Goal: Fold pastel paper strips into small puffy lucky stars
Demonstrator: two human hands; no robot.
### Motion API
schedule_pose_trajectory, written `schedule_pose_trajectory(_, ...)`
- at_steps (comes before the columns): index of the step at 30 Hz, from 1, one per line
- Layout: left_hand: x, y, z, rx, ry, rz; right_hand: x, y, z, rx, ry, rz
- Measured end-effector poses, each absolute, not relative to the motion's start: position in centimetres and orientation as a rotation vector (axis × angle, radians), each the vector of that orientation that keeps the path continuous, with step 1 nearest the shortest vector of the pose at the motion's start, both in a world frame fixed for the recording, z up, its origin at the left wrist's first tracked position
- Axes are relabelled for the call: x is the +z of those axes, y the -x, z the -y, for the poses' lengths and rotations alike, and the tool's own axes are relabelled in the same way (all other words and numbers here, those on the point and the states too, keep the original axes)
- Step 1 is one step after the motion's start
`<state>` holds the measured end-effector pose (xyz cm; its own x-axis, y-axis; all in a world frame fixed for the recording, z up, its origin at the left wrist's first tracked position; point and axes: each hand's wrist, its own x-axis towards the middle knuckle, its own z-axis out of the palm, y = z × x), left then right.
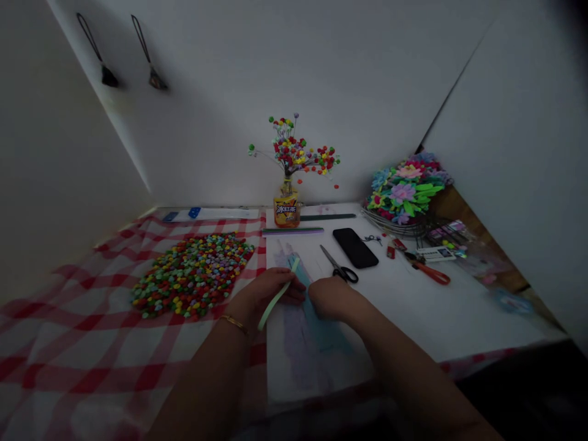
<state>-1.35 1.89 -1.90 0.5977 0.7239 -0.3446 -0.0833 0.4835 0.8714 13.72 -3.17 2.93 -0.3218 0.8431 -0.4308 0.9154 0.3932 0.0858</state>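
My left hand (269, 293) is closed in a pinch on a long pale green paper strip (277, 296) that slants up to the right. Just to its right, my right hand (329, 296) is curled over a bundle of blue and lilac paper strips (312, 334) lying on the white table (459, 306); what its fingers hold is hidden. The two hands nearly touch. A gold bracelet circles my left wrist.
A pile of small coloured paper stars (193, 274) lies on the red checked cloth (68, 343) at left. Black scissors (339, 264), a phone (355, 247), orange-handled cutters (429, 271), a bottle with a star branch (287, 208) and a paper flower bouquet (404, 190) stand behind.
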Motion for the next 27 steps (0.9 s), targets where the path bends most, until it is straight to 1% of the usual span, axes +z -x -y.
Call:
schedule_pose_trajectory(5, -2.2, 1.4, -1.9, 0.561, -0.958, -0.774, 3.1, -14.2, 2.6, -0.441, -1.527, -2.281)
schedule_pose_trajectory(9, -2.5, 1.5, -1.9, 0.588, -0.96, -0.772, 4.8, -18.4, 3.4, -0.592, -1.621, -2.346)
schedule_pose_trajectory(12, -2.5, 1.5, -1.9, 0.593, -0.968, -0.775, 5.6, -24.2, 4.2, -0.642, -1.789, -2.353)
schedule_pose_trajectory(13, -2.4, 1.5, -1.9, 0.589, -0.97, -0.776, 5.4, -26.2, 4.5, -0.674, -2.0, -2.283)
schedule_pose_trajectory(14, -2.4, 1.5, -1.9, 0.584, -0.972, -0.778, 5.1, -28.0, 4.8, -0.583, -2.285, -2.146)
schedule_pose_trajectory(15, -2.4, 1.4, -1.9, 0.579, -0.973, -0.781, 4.6, -29.5, 5.1, -0.481, -2.414, -2.052)
schedule_pose_trajectory(18, -2.4, 1.4, -1.9, 0.577, -0.969, -0.795, 2.2, -30.9, 7.4, -0.226, -2.609, -1.889)
schedule_pose_trajectory(19, -2.3, 1.3, -1.9, 0.581, -0.968, -0.798, 1.3, -30.3, 8.6, -0.187, -2.612, -1.902)
schedule_pose_trajectory(20, -2.3, 1.3, -1.9, 0.583, -0.968, -0.8, 0.3, -29.3, 9.9, -0.21, -2.534, -2.037)
schedule_pose_trajectory(23, -2.3, 1.3, -1.8, 0.583, -0.971, -0.808, -2.2, -25.9, 13.3, -0.464, -2.032, -2.483)
schedule_pose_trajectory(25, -2.2, 1.2, -1.7, 0.584, -0.971, -0.819, -2.9, -25.1, 13.9, -0.479, -1.807, -2.59)
schedule_pose_trajectory(27, -2.2, 1.1, -1.7, 0.595, -0.977, -0.83, -2.8, -26.2, 12.9, -0.403, -1.881, -2.501)
